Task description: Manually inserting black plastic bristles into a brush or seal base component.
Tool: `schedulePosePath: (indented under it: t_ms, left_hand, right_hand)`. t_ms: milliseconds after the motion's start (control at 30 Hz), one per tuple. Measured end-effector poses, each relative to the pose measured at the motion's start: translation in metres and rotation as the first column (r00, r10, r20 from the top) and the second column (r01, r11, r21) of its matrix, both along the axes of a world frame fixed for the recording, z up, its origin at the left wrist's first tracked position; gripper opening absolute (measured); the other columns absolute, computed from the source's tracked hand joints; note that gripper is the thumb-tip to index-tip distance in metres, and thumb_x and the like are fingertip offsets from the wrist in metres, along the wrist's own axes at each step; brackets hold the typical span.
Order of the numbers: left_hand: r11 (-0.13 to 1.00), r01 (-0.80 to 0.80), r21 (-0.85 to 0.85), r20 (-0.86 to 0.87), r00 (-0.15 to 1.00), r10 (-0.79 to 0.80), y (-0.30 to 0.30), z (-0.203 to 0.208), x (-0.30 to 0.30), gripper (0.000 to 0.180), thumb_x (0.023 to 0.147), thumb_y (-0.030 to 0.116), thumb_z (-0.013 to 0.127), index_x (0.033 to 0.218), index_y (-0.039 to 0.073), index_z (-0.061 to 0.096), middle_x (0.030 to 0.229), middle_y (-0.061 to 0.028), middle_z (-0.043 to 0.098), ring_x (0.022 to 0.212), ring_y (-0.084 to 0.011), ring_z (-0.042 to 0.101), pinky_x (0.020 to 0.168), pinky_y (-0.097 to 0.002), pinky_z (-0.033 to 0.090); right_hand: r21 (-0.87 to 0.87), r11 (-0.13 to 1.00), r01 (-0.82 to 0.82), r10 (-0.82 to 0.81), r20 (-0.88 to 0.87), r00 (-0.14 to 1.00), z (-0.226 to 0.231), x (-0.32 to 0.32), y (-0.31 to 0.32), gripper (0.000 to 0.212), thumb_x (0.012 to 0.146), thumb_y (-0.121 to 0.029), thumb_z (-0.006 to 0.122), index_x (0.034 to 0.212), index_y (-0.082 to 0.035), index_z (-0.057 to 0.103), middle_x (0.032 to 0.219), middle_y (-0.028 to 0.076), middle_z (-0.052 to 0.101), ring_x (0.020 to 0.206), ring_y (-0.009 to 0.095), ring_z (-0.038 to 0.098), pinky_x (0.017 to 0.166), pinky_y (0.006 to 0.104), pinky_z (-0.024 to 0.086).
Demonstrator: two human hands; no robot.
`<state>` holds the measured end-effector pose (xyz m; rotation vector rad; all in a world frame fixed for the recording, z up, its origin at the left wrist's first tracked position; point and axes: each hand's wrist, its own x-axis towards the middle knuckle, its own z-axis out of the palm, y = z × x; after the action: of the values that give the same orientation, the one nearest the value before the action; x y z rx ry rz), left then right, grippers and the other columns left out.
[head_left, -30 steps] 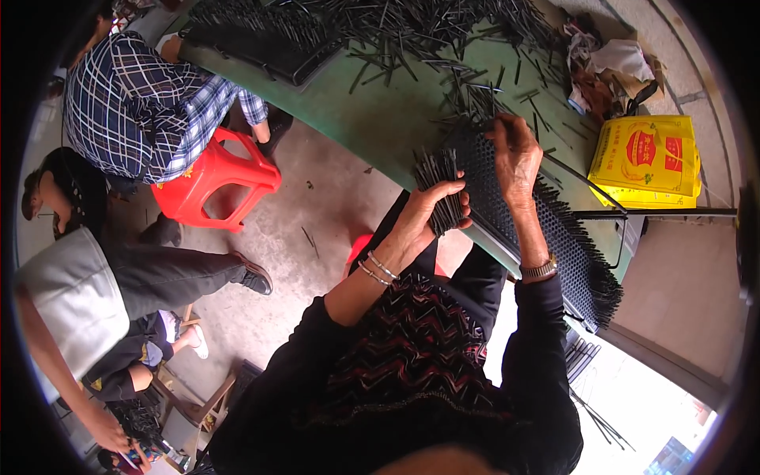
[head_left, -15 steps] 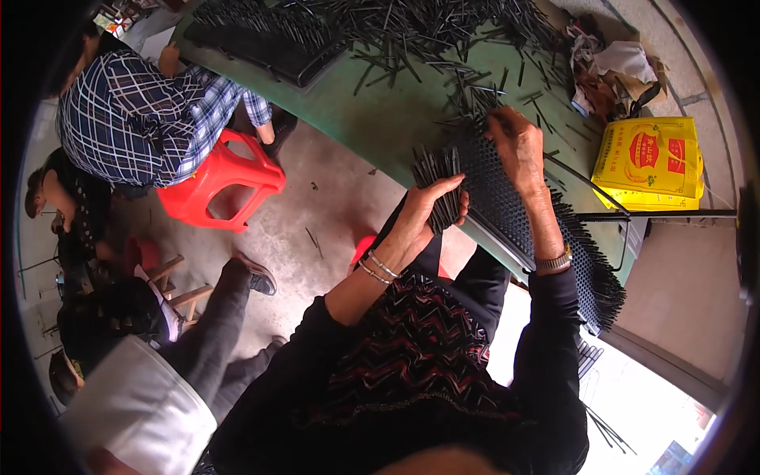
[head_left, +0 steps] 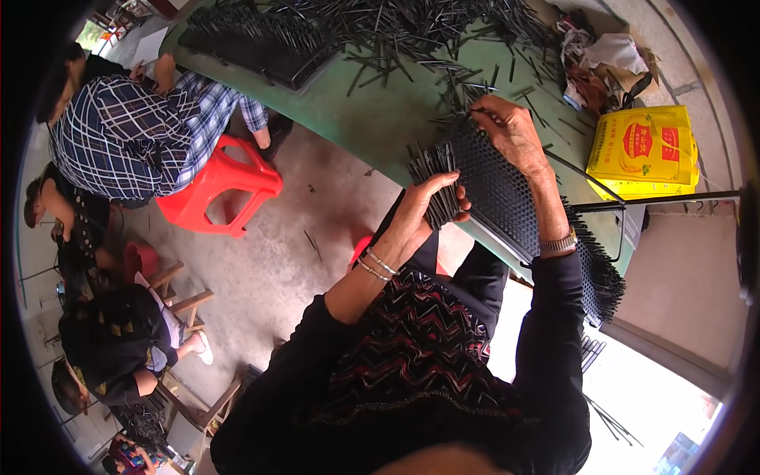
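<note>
My left hand [head_left: 419, 207] is closed round a bundle of thin black sticks [head_left: 440, 162], its thumb across the front. To the right, my right hand [head_left: 516, 136] pinches over the far end of a black board [head_left: 492, 182] dotted with rows of small holes. A dark thin end, apparently one black stick [head_left: 476, 112], shows at its fingertips; most of it is hidden. The board slants over the edge of the green table [head_left: 396, 134]. Many black sticks stand up from the board's near right part [head_left: 599, 277], beyond my right wrist.
Loose black sticks [head_left: 427, 32] are heaped at the back. Another stick-filled board [head_left: 261, 39] lies far left. A yellow bag [head_left: 643, 150] and metal rod frame [head_left: 657, 203] are at right. A person in plaid [head_left: 123, 134] sits on a red stool [head_left: 226, 190]; others sit farther left.
My right hand has shifted slightly left and away from me, at the board's far end. The person in grey trousers at lower left has gone out of view, uncovering wooden stools and seated people.
</note>
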<state>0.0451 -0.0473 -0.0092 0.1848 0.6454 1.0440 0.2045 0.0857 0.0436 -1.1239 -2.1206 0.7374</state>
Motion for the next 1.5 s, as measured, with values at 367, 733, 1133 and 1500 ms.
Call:
schedulePosePath:
  t_ms: [367,733,1133,1500]
  left_hand:
    - [0.998,0.005,0.056,-0.116,0.993,0.002,-0.006,-0.007,0.006,0.023,0.087,0.026,0.064,0.098,0.006,0.062,0.077,-0.0059,0.064,0.065,-0.0159,0.062,0.057,-0.031,0.051]
    - [0.998,-0.039,0.051,-0.128,0.991,0.045,-0.017,-0.017,0.017,0.017,0.086,0.021,0.065,0.086,0.004,0.064,0.076,-0.0073,0.065,0.065,-0.0171,0.063,0.057,-0.0312,0.053]
    - [0.997,-0.04,0.066,-0.157,0.986,0.05,-0.012,-0.01,0.014,0.016,0.086,0.019,0.065,0.09,0.003,0.063,0.077,-0.0089,0.066,0.065,-0.0188,0.064,0.056,-0.0319,0.053]
    - [0.997,-0.04,0.071,-0.237,0.97,0.056,-0.012,-0.003,0.012,0.017,0.085,0.018,0.067,0.091,0.003,0.063,0.073,-0.01,0.065,0.06,-0.0198,0.064,0.051,-0.0303,0.051]
  right_hand:
    - [0.261,0.937,0.23,-0.277,0.159,0.948,-0.027,-0.006,-0.014,0.014,0.084,-0.015,0.067,0.098,-0.011,0.066,0.092,0.009,0.063,0.073,0.025,0.063,0.067,0.0346,0.05]
    - [0.451,0.855,0.255,-0.366,0.176,0.914,-0.049,0.005,-0.03,0.017,0.085,-0.026,0.066,0.102,-0.023,0.07,0.092,0.008,0.061,0.089,0.027,0.06,0.078,0.0392,0.048]
    - [0.392,0.848,0.356,-0.455,0.196,0.869,-0.048,0.003,-0.03,0.018,0.085,-0.025,0.066,0.102,-0.021,0.073,0.095,0.008,0.064,0.088,0.027,0.062,0.075,0.0378,0.049]
    - [0.444,0.818,0.365,-0.494,0.22,0.841,-0.044,-0.009,-0.026,0.016,0.084,-0.027,0.067,0.096,-0.02,0.074,0.097,0.009,0.064,0.092,0.027,0.061,0.082,0.0389,0.046]
